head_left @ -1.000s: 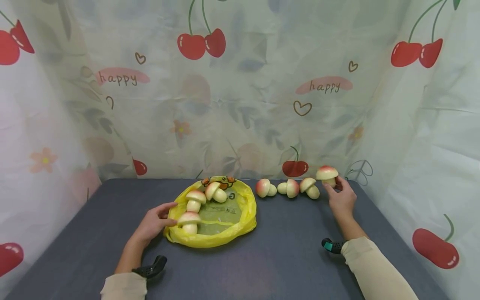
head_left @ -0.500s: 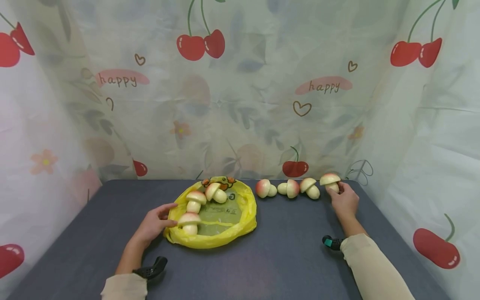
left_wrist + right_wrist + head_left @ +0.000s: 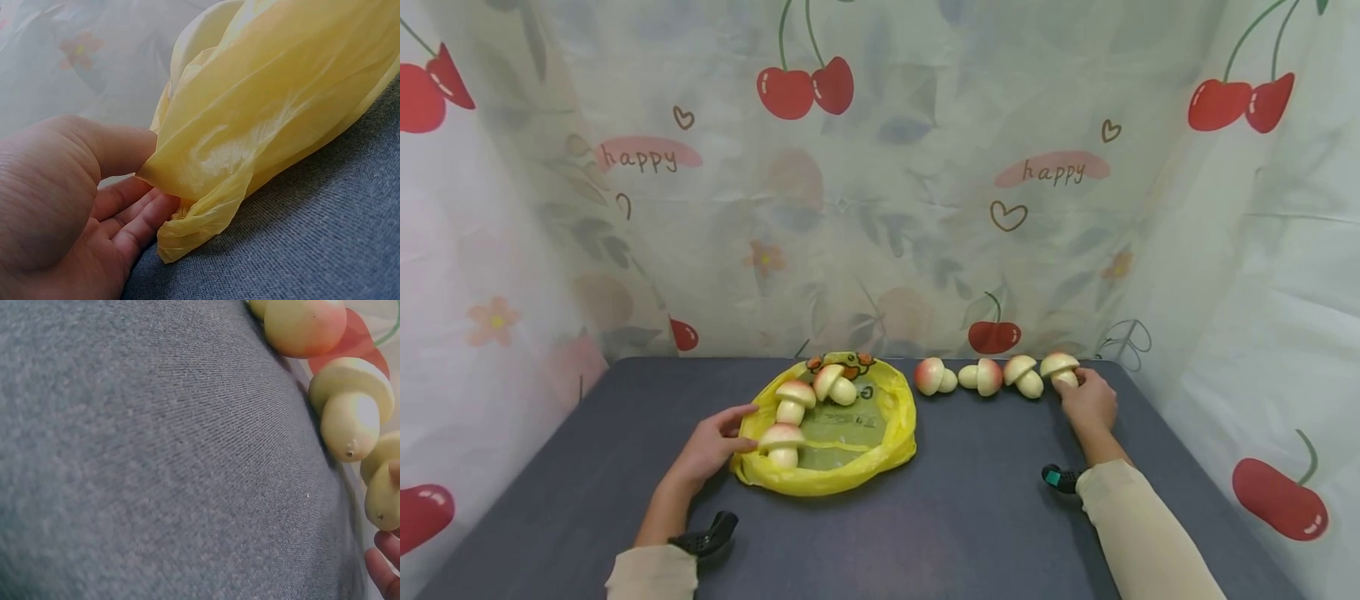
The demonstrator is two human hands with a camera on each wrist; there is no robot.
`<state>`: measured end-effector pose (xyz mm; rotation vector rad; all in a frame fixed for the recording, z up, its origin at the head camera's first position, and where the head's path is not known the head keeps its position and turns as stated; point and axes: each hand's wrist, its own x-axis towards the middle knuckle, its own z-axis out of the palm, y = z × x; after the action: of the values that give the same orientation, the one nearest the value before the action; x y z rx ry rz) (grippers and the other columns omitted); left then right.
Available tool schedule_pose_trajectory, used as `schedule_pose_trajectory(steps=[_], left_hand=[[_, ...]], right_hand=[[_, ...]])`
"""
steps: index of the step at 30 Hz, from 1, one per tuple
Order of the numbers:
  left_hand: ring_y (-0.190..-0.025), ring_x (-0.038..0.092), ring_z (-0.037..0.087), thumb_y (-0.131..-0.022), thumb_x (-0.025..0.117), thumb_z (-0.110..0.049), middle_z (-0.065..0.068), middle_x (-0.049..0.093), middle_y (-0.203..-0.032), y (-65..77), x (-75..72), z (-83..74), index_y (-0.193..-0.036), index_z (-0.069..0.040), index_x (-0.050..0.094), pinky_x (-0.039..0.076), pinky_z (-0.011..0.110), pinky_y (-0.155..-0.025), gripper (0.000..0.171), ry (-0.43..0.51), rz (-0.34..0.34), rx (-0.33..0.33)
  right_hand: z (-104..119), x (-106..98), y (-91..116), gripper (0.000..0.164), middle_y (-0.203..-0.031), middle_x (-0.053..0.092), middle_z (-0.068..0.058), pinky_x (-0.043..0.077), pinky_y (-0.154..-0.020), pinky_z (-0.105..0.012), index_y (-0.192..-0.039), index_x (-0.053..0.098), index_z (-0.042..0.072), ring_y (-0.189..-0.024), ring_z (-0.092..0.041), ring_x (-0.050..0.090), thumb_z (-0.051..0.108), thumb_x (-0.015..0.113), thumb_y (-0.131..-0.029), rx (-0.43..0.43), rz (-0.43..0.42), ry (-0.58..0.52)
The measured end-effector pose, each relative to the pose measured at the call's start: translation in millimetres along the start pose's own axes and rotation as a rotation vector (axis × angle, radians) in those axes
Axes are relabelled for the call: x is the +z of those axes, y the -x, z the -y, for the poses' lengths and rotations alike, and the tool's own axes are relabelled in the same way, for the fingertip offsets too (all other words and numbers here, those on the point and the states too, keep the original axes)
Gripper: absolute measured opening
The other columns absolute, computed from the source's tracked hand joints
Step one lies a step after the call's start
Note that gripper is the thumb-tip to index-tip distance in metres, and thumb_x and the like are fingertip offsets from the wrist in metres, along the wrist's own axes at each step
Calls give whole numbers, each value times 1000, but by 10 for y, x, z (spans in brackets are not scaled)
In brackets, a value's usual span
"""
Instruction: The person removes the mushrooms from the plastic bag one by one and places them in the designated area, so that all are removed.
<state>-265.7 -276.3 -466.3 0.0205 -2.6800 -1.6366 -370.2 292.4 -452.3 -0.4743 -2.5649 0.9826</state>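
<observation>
My right hand (image 3: 1088, 402) holds a toy mushroom (image 3: 1059, 364) with a pink-tinged cap by its stem, at the far right end of a row along the table's back edge. In the right wrist view its fingertips (image 3: 387, 550) show at the edge, beside the held mushroom's stem (image 3: 382, 497). On the left, my left hand (image 3: 706, 443) grips the rim of a yellow plastic bag (image 3: 901, 442) that lies open. Its thumb (image 3: 125, 149) lies over the bag's fold (image 3: 212, 156) with the fingers beneath. Three similar mushrooms (image 3: 791, 400) sit inside the bag along its left and back.
Three more mushrooms lie in the row: one at the left (image 3: 929, 377), a middle one (image 3: 987, 377) and another (image 3: 1022, 375) right beside the held one. A printed curtain (image 3: 880, 208) hangs behind the dark table (image 3: 970, 517). Both wrists wear black devices (image 3: 706, 537).
My right hand has lowered the mushroom from above the row's right end down to the table's back edge. The left hand and the bag have stayed in place.
</observation>
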Motion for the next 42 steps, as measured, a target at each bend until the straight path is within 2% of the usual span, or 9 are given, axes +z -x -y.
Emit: schedule_pose_trajectory(steps=[7,13,24,30,37,42], left_hand=[[-112,53,31,-85,74,-12,23,48,-140,20,-5,-18,-141,-3,49,47,38,-88,62,15,5,5],[-114,52,32,-86,73,-12,22,46,-142,9,-15,-29,-142,-4,50,46,40,-91,61,15,9,2],[-116,50,33,-86,73,-11,23,44,-143,42,-15,-48,-142,-3,49,46,42,-91,62,12,11,-1],[-115,52,32,-86,73,-12,23,46,-142,10,-15,-29,-142,-4,48,46,40,-91,62,12,12,-3],[-111,54,31,-85,74,-13,22,48,-139,-18,-10,5,-142,-4,49,48,36,-87,63,20,10,5],[-112,55,32,-85,73,-13,23,48,-139,-6,-18,3,-142,-4,48,48,38,-88,63,24,18,5]], right_hand=[[-18,17,23,51,-126,57,-24,39,-91,-54,-132,55,-3,-111,-44,51,29,63,-93,24,6,-17],[-22,19,42,51,-128,56,-24,37,-94,-54,-133,54,-3,-113,-44,49,29,63,-93,34,7,-35],[-74,17,74,51,-127,56,-25,36,-96,-53,-132,52,-6,-114,-44,49,25,64,-93,3,-11,-79],[-104,-2,99,49,-123,58,-25,35,-96,-52,-130,54,-5,-113,-42,50,25,65,-93,-3,-34,-118],[-154,-34,138,44,-121,60,-24,39,-92,-49,-126,57,-2,-110,-38,54,25,66,-93,-49,-63,-149],[-151,-68,174,44,-120,62,-22,41,-90,-48,-126,58,-2,-107,-35,58,25,67,-93,-112,-92,-144]])
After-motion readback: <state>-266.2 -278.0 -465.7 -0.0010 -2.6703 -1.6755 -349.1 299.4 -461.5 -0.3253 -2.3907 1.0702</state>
